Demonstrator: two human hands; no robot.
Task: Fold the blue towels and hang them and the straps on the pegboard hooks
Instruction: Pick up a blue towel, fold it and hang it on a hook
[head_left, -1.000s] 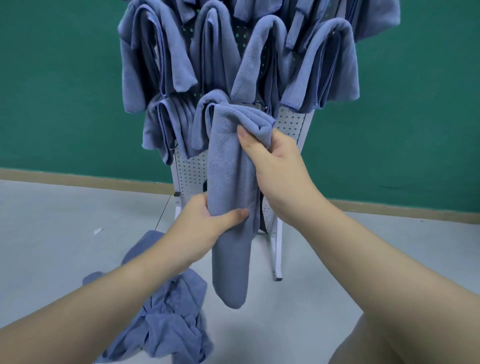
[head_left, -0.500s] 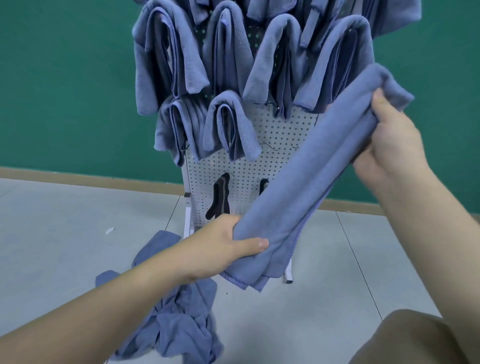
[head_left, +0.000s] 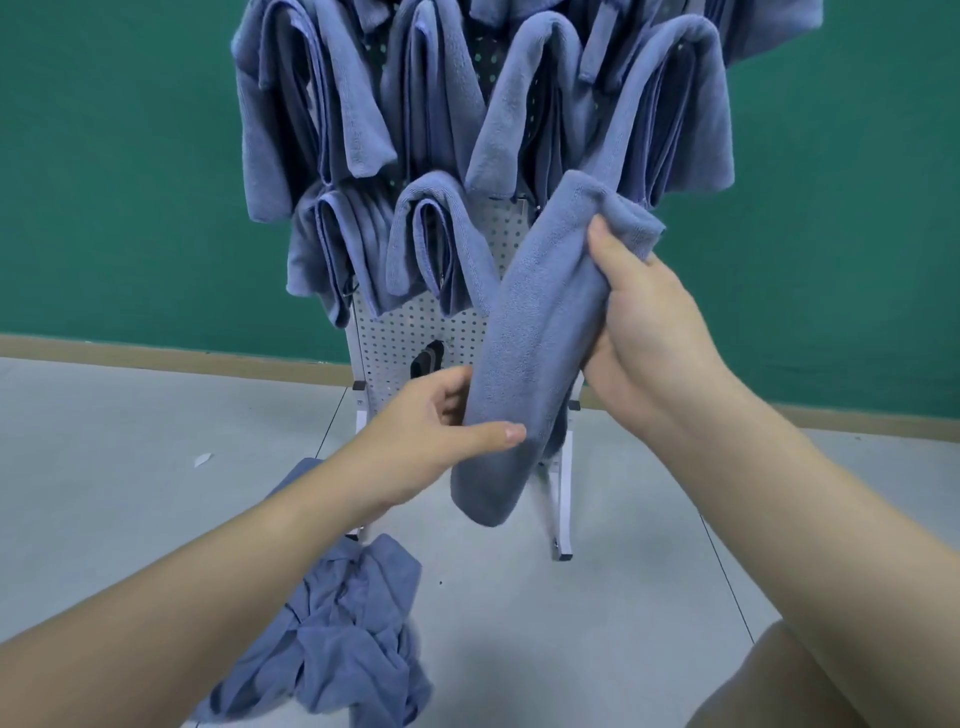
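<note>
1. Folded blue towel (head_left: 540, 332) hangs slanted in front of the white pegboard (head_left: 405, 332), at centre frame
2. Right hand (head_left: 649, 332) grips its upper end, toward 1 o'clock
3. Left hand (head_left: 441, 421) pinches its lower part, toward 7 o'clock
4. Unfolded towels (head_left: 343, 639) lie heaped on the floor at 6 o'clock

**No readable text**

Nothing legible is showing anywhere in this view. No letters, numbers, brand marks, labels or signs are appearing on any surface that the camera is taking in, near or far, left or right.
</note>
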